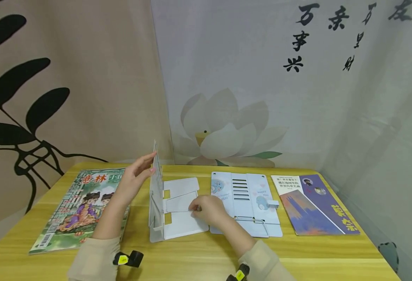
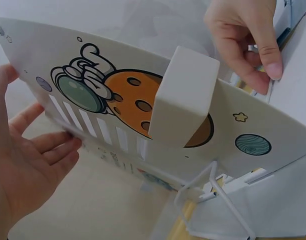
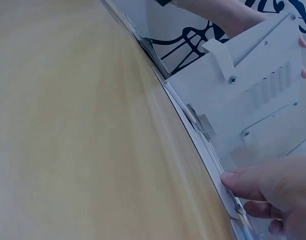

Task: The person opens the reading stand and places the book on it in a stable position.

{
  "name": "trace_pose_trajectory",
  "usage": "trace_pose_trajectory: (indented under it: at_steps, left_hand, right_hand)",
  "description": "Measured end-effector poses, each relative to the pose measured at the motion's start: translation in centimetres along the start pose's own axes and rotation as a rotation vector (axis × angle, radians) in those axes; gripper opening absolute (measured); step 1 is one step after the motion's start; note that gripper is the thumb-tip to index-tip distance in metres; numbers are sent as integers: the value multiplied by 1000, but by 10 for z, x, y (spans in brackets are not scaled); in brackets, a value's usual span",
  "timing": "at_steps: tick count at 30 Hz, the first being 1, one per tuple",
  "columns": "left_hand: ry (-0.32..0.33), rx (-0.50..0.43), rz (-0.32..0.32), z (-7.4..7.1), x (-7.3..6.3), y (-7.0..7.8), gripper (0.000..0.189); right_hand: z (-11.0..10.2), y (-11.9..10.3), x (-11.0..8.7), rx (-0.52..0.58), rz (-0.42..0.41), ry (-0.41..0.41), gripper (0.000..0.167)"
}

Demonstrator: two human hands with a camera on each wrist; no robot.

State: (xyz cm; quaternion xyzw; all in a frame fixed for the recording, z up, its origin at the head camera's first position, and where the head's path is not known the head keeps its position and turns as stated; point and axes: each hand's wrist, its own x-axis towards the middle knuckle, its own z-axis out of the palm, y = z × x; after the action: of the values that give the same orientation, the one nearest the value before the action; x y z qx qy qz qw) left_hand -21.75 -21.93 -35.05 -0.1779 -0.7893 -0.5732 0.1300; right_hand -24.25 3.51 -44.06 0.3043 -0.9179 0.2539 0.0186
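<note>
A white metal book stand (image 1: 186, 227) is opened out on the table, one slotted panel (image 2: 128, 95) standing upright. That panel bears a cartoon astronaut and an orange planet, plus a white block-shaped clip (image 2: 185, 90) and a wire page rest (image 2: 223, 192). By its far edge my left hand (image 1: 132, 182) holds the upright panel, thumb and fingers at the rim. My right hand (image 1: 210, 208) pinches at the edge of a flat support flap (image 1: 182, 201) on the lower plate. In the right wrist view, the right thumb and fingertips sit right at the thin stacked edges.
A second, light-blue patterned book stand (image 1: 241, 191) lies flat just right of the right hand. Farther right is a purple-covered book (image 1: 314, 207). A green magazine (image 1: 82, 214) lies under the left forearm. Printed curtains (image 1: 227, 58) hang behind the wooden table (image 1: 177, 261).
</note>
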Motion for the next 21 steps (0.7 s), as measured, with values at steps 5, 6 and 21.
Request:
trace_pose_trajectory:
  at_steps: [5, 6, 21]
  left_hand:
    - [-15, -12, 8, -1, 1, -4, 47]
    - [-19, -16, 10, -1, 1, -4, 47]
    - [-23, -48, 10, 10, 4, -3, 46]
  right_hand:
    - [3, -4, -1, -49, -39, 29, 6]
    - [4, -5, -1, -57, -46, 32, 6]
    - [14, -1, -9, 3, -57, 99, 4]
